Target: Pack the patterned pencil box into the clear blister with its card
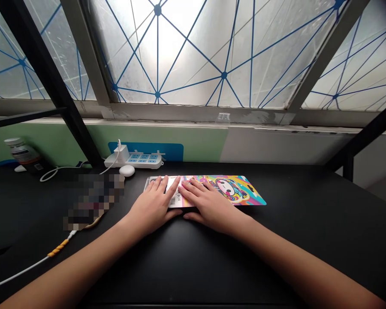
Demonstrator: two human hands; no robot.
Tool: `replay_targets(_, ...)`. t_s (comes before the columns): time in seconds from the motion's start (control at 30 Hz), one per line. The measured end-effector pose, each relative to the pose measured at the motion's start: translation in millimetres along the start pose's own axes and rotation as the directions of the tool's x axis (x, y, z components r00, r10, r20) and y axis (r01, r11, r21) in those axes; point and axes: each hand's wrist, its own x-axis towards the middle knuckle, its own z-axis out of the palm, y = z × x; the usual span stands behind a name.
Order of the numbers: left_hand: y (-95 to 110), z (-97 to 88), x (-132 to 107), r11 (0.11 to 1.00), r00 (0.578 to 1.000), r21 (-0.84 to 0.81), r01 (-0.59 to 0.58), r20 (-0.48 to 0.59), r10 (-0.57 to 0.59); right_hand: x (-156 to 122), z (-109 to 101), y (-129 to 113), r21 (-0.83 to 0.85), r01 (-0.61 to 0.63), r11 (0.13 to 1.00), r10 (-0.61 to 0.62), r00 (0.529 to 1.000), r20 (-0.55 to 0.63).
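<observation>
A flat, brightly coloured package (252, 195) with a cartoon figure lies sideways on the black table, a hang hole at its right end. My left hand (154, 201) rests flat on its left part, fingers stretched out. Over the middle lies my right hand (209, 206), also flat with fingers extended. Both thumbs point toward each other along the package's near edge. Part of a white label with a barcode (173, 201) shows between the hands. My palms and fingers hide the rest of the package's left half.
Behind the package stands a white power strip (144, 161) with a plugged-in charger, and a white round case (127, 171) sits before it. A blurred-out device (94, 201) with a white cable (19, 272) lies left. A bottle (25, 154) leans far left. Black metal posts (73, 116) flank the table.
</observation>
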Motion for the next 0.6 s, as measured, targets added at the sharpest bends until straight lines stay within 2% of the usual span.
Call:
replay_targets(0.17, -3.7, -2.4, -2.1, 0.997, 0.997, 0.073, -0.013, 0.077, 0.008, -21.3, -17.0, 25.0, 0.041, -0.080, 0.996, 0.078, 0.996, 0.053)
replay_targets(0.3, -10.4, -17.8, -1.3, 0.998, 0.990, 0.055, 0.044, 0.134, -0.051, -38.8, -21.6, 45.6, -0.016, -0.117, 0.993, 0.116, 0.993, -0.014)
replay_targets(0.43, -21.1, -31.2, 5.8, 0.995, 0.968, -0.015, 0.096, 0.236, -0.090, -37.5, -17.4, 45.9, -0.063, -0.108, 0.992, 0.103, 0.991, -0.080)
replay_targets(0.5, -24.2, -27.9, 9.0, 0.994, 0.973, -0.029, 0.109, 0.207, -0.100, -33.1, -14.4, 39.9, -0.069, -0.109, 0.992, 0.103, 0.991, -0.089)
replay_targets(0.6, -22.1, -13.6, 10.3, 0.989, 0.985, -0.012, 0.150, 0.087, -0.149, -28.1, -8.6, 32.4, -0.066, -0.100, 0.993, 0.093, 0.990, -0.101)
